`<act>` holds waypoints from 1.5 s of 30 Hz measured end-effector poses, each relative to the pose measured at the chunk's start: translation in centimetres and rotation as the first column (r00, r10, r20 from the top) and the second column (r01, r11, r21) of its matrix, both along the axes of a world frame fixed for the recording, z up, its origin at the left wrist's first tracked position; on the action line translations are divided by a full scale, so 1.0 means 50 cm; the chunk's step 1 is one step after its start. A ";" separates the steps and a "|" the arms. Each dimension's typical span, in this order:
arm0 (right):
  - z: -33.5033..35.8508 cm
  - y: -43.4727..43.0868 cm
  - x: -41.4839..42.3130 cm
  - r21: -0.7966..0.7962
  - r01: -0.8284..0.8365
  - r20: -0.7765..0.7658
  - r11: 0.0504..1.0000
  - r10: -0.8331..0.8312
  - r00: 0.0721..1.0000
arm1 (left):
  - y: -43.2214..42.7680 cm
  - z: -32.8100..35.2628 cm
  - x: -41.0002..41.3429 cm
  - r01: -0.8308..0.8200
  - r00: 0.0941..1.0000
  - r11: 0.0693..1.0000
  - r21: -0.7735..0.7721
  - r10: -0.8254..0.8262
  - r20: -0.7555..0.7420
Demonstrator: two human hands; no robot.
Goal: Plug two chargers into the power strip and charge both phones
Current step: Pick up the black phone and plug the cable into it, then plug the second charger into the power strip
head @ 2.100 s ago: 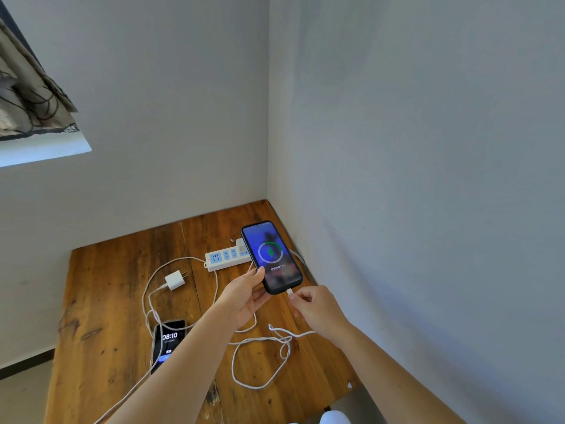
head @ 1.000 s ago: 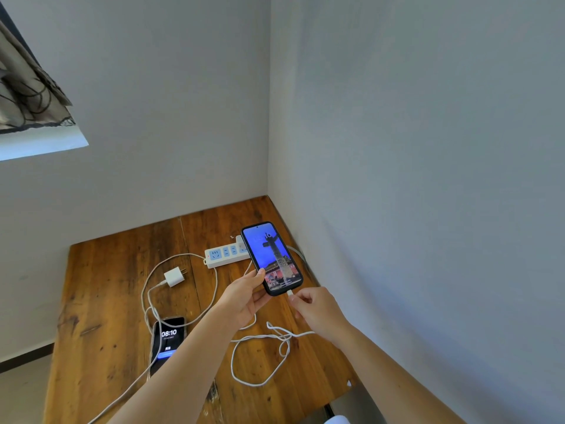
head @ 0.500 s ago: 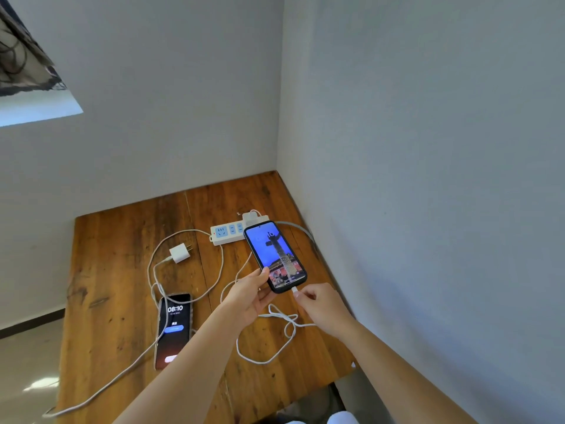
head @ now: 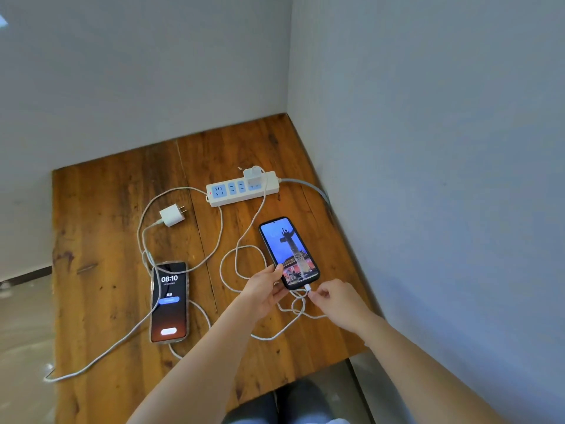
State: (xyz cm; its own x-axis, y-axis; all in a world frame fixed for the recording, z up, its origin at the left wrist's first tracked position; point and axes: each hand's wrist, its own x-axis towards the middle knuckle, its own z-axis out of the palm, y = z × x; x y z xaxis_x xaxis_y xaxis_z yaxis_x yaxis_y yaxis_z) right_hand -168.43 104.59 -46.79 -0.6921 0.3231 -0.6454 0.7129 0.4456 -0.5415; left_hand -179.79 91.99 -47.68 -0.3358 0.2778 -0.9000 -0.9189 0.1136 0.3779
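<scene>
I see left hand (head: 265,289) pinching dark phone (head: 289,252) by its edge to brace it; right hand (head: 336,298) pinches the plug (head: 308,289) at its 6 o'clock port, likely seating it.

Table (head: 101,209): brown wood planks, grain and dark stains showing, low sheen. Power strip (head: 269,191), near the far right corner: smooth white plastic, pale blue socket faces. Loose charger (head: 171,216): glossy white plastic, two metal prongs. Cables (head: 214,249): white, matt. Left phone (head: 169,301) and right phone (head: 289,252): glossy glass screens, the right one in a dark case. Walls (head: 137,71): matt, painted.
</scene>
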 end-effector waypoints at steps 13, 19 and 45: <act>-0.101 0.025 -0.008 0.074 -0.063 0.091 0.995 0.056 0.994 | 0.045 -0.106 -0.001 0.015 1.000 0.982 -0.187 -0.019 -0.019; -0.093 0.015 -0.019 0.133 -0.141 0.133 0.981 0.123 0.983 | 0.056 -0.092 0.011 0.155 0.891 0.856 -0.493 -0.337 -0.304; -0.129 -0.368 -0.642 0.577 -0.460 -0.187 0.675 0.657 0.730 | -0.383 -0.133 -0.322 -0.180 0.548 0.730 -0.659 -0.481 -0.684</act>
State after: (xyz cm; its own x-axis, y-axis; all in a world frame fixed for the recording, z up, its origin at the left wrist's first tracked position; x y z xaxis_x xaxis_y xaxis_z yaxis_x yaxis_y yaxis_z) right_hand -200.52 86.17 -53.23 -0.9801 -0.0210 -0.1976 0.0416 0.9507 -0.3072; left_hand -195.88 72.85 -54.32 -0.9693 -0.0713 -0.2355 -0.2154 0.7084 0.6721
